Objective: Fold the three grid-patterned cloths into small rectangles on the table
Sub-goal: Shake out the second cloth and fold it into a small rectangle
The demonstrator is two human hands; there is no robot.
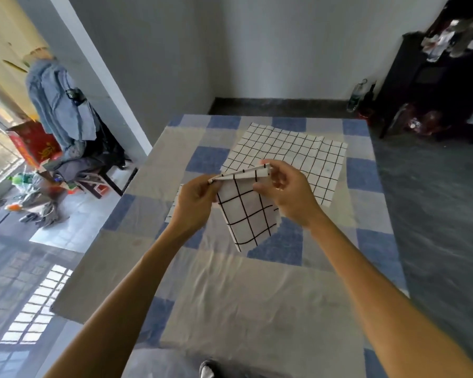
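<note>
A folded white cloth with a black grid [247, 211] hangs in the air above the table. My left hand [195, 201] pinches its upper left corner and my right hand [287, 190] pinches the upper right end of the fold. A second grid cloth [292, 151] lies spread flat on the table behind my hands. A small piece of another grid cloth [174, 207] shows at the left, mostly hidden by my left wrist.
The table [230, 290] wears a blue, grey and cream checked cover. A chair piled with clothes [66, 126] and a red box [34, 144] stand at the left. A dark cabinet [434, 77] and bottles [357, 96] stand at the far right.
</note>
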